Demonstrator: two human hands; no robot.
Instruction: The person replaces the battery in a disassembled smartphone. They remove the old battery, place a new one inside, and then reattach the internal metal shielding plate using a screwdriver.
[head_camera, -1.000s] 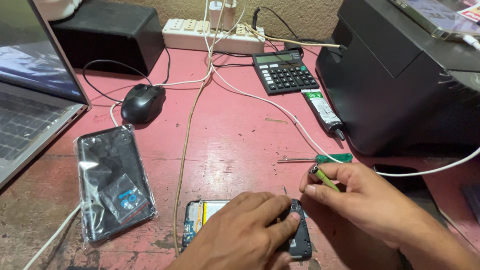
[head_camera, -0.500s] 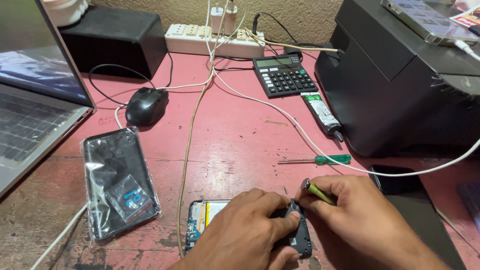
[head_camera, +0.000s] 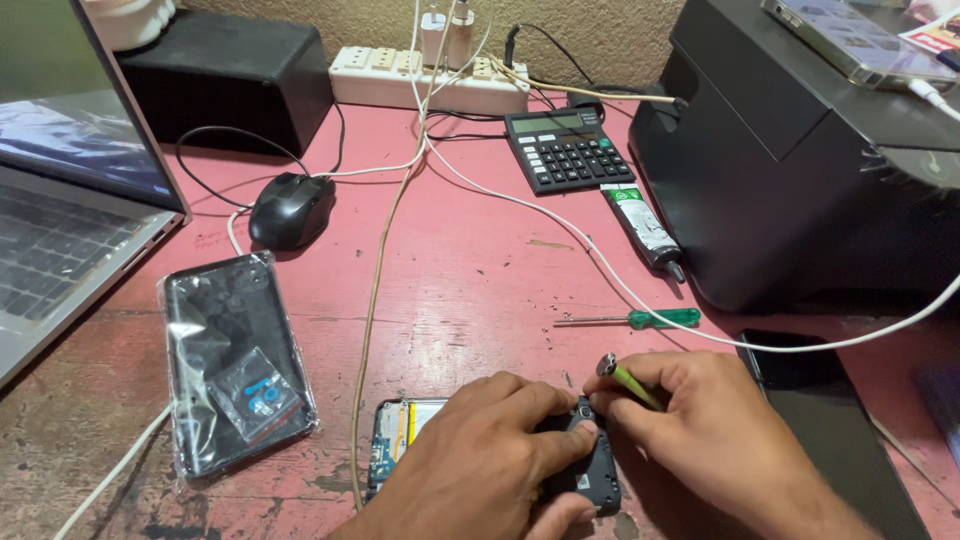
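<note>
An opened phone with bare circuit board and a black inner cover lies at the near edge of the red table. My left hand presses down on it, fingers curled over the black cover. My right hand grips a small yellow-green screwdriver, its shaft pointing down at the phone's top corner between my fingertips. Both hands touch the phone.
A green-handled screwdriver and a glue tube lie just beyond my hands. A bagged black phone part is at left, with a laptop, mouse, calculator, power strip, cables, a black printer and a dark phone.
My right hand has slid left and down with the yellow-green screwdriver, closing in on the phone's corner next to my left fingers. The view has shifted slightly.
</note>
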